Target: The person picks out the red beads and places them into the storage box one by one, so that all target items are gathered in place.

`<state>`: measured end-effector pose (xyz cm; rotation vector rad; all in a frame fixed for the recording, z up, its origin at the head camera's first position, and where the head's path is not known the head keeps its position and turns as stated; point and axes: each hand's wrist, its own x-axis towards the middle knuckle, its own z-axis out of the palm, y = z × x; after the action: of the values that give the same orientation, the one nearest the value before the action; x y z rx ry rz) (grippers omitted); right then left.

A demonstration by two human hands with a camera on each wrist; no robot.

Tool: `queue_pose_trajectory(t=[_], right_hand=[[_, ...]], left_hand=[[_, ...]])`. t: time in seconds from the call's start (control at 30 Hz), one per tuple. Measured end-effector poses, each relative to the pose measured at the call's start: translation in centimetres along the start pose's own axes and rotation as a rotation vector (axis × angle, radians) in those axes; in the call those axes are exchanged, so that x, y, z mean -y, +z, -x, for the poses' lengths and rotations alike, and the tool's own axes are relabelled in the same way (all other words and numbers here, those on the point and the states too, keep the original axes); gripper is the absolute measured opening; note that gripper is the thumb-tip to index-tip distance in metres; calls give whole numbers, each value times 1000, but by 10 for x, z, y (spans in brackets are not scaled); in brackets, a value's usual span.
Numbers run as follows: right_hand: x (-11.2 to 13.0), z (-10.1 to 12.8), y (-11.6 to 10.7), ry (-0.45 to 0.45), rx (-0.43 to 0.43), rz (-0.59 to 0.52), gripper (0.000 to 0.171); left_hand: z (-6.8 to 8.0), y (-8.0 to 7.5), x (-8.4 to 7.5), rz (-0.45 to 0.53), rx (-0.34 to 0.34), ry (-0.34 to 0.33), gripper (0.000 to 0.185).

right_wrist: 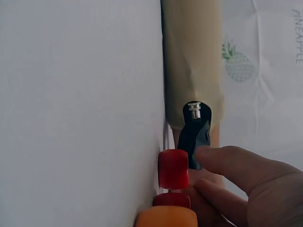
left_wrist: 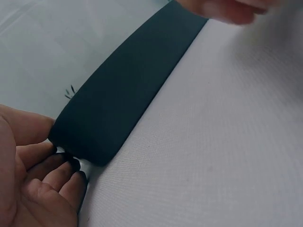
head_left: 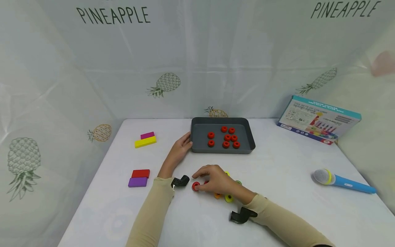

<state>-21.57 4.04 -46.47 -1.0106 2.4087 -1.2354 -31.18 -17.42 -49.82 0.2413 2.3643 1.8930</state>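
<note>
At the back of the table lies a dark grey tray (head_left: 222, 151) with several red ring-shaped beads (head_left: 227, 137) scattered in it. My left hand (head_left: 180, 148) grips its left end; in the left wrist view the thumb is on the tray wall (left_wrist: 123, 90) and the other fingers are tucked beneath. In front of the tray, my right hand (head_left: 217, 180) reaches over a group of loose beads, thumb and forefinger spread around a red bead (head_left: 195, 186). The right wrist view has the fingertips beside this red bead (right_wrist: 173, 169), above another red one and an orange bead (right_wrist: 166, 217).
Yellow beads (head_left: 228, 198) and a green one (head_left: 239, 182) lie partly behind the right hand. Red, purple, yellow and magenta blocks (head_left: 145, 142) are at the left. On the right are a blue toy microphone (head_left: 348, 183) and a toy box (head_left: 318, 120). A pineapple-print curtain hangs behind.
</note>
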Motion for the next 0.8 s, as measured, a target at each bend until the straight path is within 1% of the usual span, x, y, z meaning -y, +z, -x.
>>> queue_pose_trajectory(t=[0.27, 0.47, 0.6, 0.8], right_hand=[[0, 2, 3, -23, 28, 19, 23], [0, 1, 5, -2, 38, 43, 21], [0, 2, 5, 7, 43, 40, 20], [1, 3, 3, -4, 41, 40, 18]], left_hand=[[2, 0, -4, -13, -4, -11, 58], [3, 0, -3, -20, -9, -11, 58], [3, 1, -3, -27, -13, -15, 58], [2, 2, -2, -26, -16, -16, 57]])
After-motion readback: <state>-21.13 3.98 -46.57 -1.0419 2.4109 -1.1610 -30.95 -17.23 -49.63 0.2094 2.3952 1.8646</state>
